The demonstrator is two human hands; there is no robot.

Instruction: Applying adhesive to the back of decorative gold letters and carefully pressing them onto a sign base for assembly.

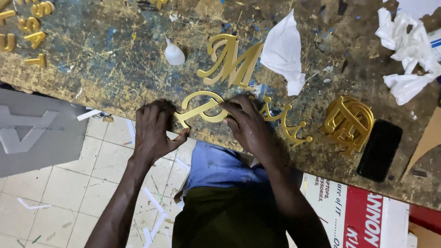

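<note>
The left hand's fingers (154, 115) curl over the near edge of the surface (115, 69), thumb pinching the left end of a gold script word cutout (206, 108). The right hand's fingers (236, 112) press down flat on its middle. The cutout lies lengthwise, left to right, along the surface edge, extending rightward past the right hand (250, 128). A gold letter M (232, 62) lies just beyond.

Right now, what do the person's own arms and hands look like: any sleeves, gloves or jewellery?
Both arms are bare from the frame edge to the wrist, with no sleeves in view. The left hand and the right hand wear no gloves, and no rings, watch or bracelets show. Lower down, the person wears a blue cloth top over a dark olive-green garment.
</note>
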